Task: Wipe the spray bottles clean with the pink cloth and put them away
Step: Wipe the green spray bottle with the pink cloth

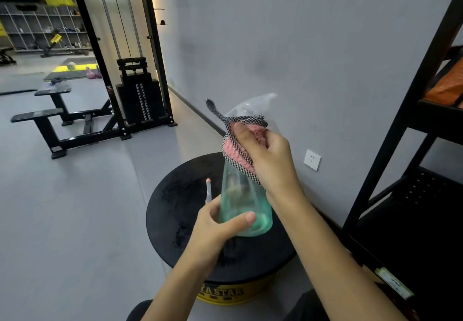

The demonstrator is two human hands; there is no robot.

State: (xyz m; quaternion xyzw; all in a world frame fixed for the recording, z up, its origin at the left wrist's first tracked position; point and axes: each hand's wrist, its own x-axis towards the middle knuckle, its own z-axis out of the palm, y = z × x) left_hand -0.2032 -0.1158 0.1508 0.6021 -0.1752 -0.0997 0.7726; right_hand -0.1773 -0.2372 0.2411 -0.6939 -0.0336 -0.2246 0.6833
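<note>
We hold a translucent green plastic spray bottle [244,210] upright above a round black-topped drum with a yellow side [175,208]; whether the bottle holds liquid, we cannot tell. Our left hand [218,225] grips the bottle's base, thumb curled across the front. Our right hand [270,157] clenches a fluffy pink cloth with a black-and-white checked edge [238,150] round the bottle's shoulder, thumb pressing on top. The clear spray head [253,106] is blurred. A thin pale stick [208,190] beside the left hand is hard to make out.
</note>
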